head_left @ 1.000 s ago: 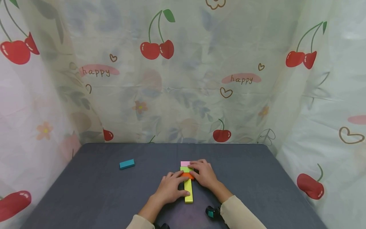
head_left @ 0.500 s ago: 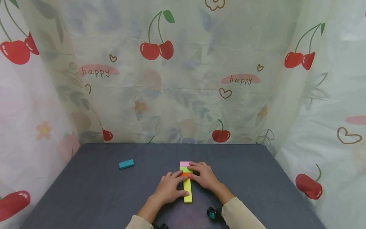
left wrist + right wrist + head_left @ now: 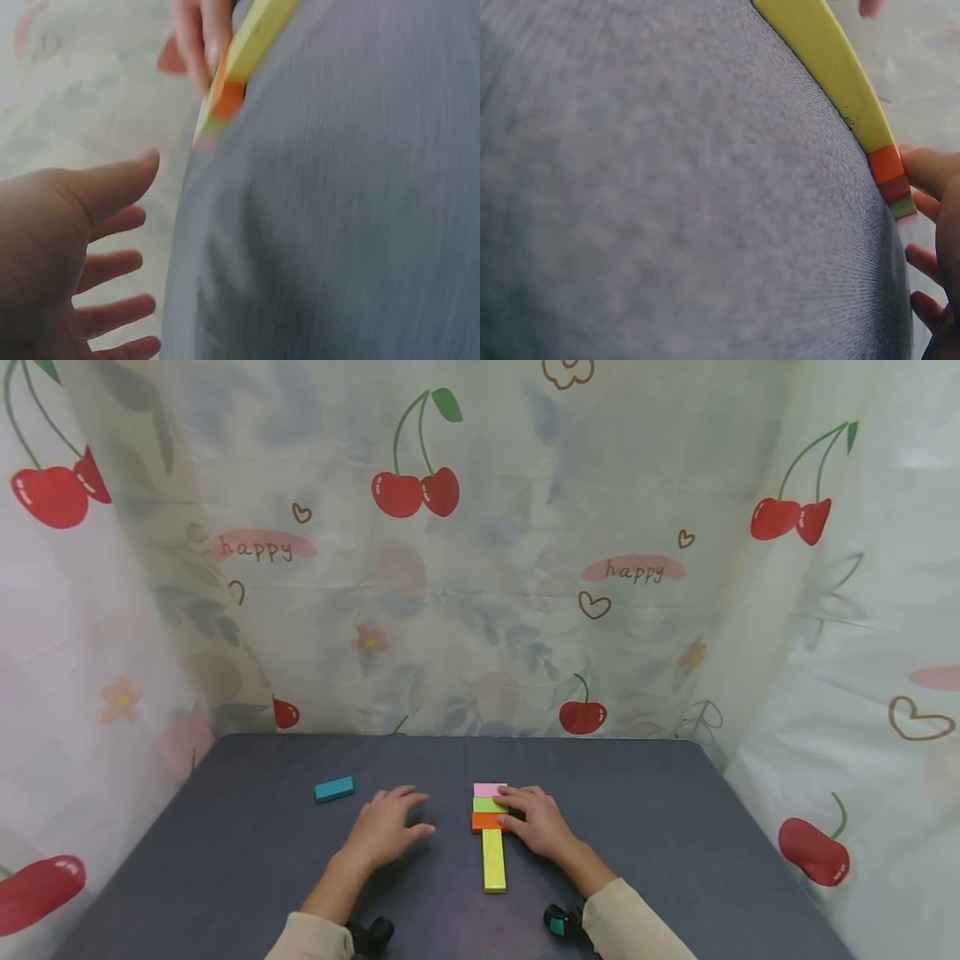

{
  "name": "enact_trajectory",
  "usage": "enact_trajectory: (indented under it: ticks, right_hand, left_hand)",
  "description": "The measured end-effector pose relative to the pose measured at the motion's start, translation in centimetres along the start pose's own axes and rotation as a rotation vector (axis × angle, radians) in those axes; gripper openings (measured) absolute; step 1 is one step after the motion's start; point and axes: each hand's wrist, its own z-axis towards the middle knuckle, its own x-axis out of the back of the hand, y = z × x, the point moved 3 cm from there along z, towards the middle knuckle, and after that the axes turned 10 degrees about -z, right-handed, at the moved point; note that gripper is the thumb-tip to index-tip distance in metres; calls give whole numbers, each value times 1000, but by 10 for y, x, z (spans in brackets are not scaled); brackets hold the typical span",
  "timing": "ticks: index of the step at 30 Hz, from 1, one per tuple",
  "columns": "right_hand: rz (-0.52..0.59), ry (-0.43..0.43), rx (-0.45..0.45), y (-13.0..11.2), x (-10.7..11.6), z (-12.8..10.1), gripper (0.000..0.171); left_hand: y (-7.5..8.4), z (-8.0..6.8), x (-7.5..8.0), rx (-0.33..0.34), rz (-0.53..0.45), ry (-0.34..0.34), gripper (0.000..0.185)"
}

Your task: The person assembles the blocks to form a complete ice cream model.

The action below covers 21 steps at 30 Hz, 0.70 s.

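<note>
Both hands lie on the dark grey table [image 3: 225,860] in the head view: the left hand [image 3: 384,827] rests flat with fingers loosely spread, holding nothing, between the teal block [image 3: 333,789] and the row of coloured blocks, clear of both. The right hand [image 3: 534,820] has its fingers laid straight against the right ends of the pink block [image 3: 487,790], the green block [image 3: 487,805] and the orange block [image 3: 486,821], which lie crosswise side by side and touch; the long yellow block [image 3: 493,860] runs from the orange one toward the person. A cherry-print curtain [image 3: 480,568] stands behind the table. From the left wrist camera, the left hand [image 3: 67,247] is open, fingers apart above the grey cloth, and the blurred block row shows ahead with the yellow block [image 3: 259,34] nearest. From the right wrist camera, the right hand's fingertips [image 3: 930,169] touch the orange block [image 3: 889,172] and the green block [image 3: 904,206] at the yellow block's [image 3: 825,67] end.
</note>
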Motion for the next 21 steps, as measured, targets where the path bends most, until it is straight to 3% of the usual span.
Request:
enact_trajectory:
  ticks: [6, 10, 14, 16, 21]
  right_hand:
    - [16, 7, 0, 1, -1, -1, 40]
    - [12, 7, 5, 2, -2, -1, 41]
    - [13, 6, 6, 2, -1, -1, 41]
    - [12, 7, 6, 3, -1, -2, 41]
    - [18, 8, 12, 2, -1, -2, 41]
  left_hand:
    - [-42, -9, 34, 80, 90, 84, 52]
    - [-64, -14, 48, 208, 150, 127, 58]
    - [-79, -22, 54, 380, 154, 162, 68]
    - [-83, -25, 54, 435, 142, 156, 72]
    - [-90, -27, 52, 454, 111, 129, 73]
